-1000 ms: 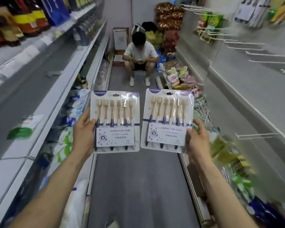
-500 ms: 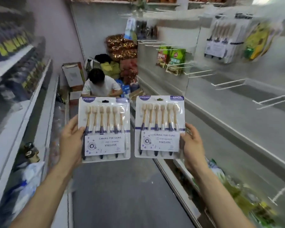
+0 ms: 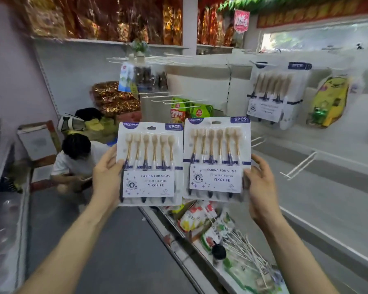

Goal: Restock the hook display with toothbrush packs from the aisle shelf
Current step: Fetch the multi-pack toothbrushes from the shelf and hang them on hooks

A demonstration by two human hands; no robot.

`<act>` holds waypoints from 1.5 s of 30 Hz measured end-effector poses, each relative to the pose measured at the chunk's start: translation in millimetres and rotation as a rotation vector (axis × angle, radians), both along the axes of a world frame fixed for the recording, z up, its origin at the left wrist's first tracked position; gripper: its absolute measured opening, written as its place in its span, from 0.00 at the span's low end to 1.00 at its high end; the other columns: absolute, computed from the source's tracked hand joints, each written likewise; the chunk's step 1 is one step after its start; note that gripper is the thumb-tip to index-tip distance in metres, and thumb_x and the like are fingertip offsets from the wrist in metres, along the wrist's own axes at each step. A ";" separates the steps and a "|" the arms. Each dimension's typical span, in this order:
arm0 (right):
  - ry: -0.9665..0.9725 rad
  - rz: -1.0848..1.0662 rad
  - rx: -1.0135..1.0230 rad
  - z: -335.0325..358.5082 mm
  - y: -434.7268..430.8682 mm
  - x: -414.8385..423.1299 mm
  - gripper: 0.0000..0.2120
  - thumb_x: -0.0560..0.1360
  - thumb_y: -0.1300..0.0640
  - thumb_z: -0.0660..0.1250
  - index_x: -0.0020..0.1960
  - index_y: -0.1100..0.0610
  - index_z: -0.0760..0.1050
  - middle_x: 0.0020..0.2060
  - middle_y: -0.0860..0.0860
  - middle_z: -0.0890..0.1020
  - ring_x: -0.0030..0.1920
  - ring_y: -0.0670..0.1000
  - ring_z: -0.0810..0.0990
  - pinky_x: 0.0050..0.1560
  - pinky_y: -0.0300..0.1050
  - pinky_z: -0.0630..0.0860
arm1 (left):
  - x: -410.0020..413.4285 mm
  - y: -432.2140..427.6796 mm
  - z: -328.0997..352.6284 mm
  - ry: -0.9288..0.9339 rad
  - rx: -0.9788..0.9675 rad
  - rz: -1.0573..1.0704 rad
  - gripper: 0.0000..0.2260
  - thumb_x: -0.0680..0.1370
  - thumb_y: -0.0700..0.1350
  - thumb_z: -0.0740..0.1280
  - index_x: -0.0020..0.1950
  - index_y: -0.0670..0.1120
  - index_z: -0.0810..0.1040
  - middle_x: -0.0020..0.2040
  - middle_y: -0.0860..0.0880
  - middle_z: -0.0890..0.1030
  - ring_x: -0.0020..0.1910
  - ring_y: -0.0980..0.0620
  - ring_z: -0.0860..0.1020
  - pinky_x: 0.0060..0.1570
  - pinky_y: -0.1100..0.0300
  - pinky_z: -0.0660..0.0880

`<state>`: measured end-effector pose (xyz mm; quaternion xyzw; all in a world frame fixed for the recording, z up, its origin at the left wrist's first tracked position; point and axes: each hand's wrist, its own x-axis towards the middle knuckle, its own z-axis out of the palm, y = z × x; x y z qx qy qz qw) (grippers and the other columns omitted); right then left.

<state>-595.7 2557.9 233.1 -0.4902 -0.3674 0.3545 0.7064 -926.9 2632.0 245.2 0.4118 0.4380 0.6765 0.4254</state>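
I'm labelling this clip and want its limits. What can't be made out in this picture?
Head view: fingertips of the left hand, hidden behind the left pack.
Head view: what the white rods below the right pack are, blurred.
Head view: print on the hanging pack, blurred by motion.

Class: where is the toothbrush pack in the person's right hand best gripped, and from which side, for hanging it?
Grip the right pack by its lower right edge, coming from the right, as the right hand does. The card is flat and upright, and this leaves the hang hole at its top free.
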 end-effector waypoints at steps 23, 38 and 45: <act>-0.061 -0.633 0.228 101.2 121.2 13.1 0.18 0.84 0.67 0.60 0.67 0.50 0.76 0.50 0.49 0.87 0.43 0.45 0.86 0.36 0.37 0.79 | 95.5 319.4 51.6 -0.067 0.137 -0.574 0.26 0.84 0.36 0.63 0.69 0.67 0.77 0.71 0.45 0.79 0.70 0.41 0.77 0.67 0.35 0.75; -0.039 -0.772 0.278 104.7 137.8 -5.7 0.18 0.85 0.65 0.60 0.70 0.51 0.76 0.57 0.55 0.86 0.58 0.57 0.86 0.54 0.53 0.83 | 93.2 342.0 56.6 -0.133 0.107 -0.709 0.25 0.85 0.35 0.61 0.60 0.68 0.79 0.61 0.47 0.83 0.57 0.44 0.85 0.54 0.42 0.82; 0.007 -0.750 0.278 110.2 147.8 5.5 0.18 0.85 0.66 0.61 0.71 0.53 0.75 0.60 0.54 0.86 0.58 0.55 0.86 0.49 0.47 0.84 | 87.1 345.0 57.9 -0.112 0.119 -0.727 0.23 0.85 0.36 0.61 0.61 0.66 0.79 0.63 0.45 0.84 0.60 0.42 0.84 0.58 0.39 0.80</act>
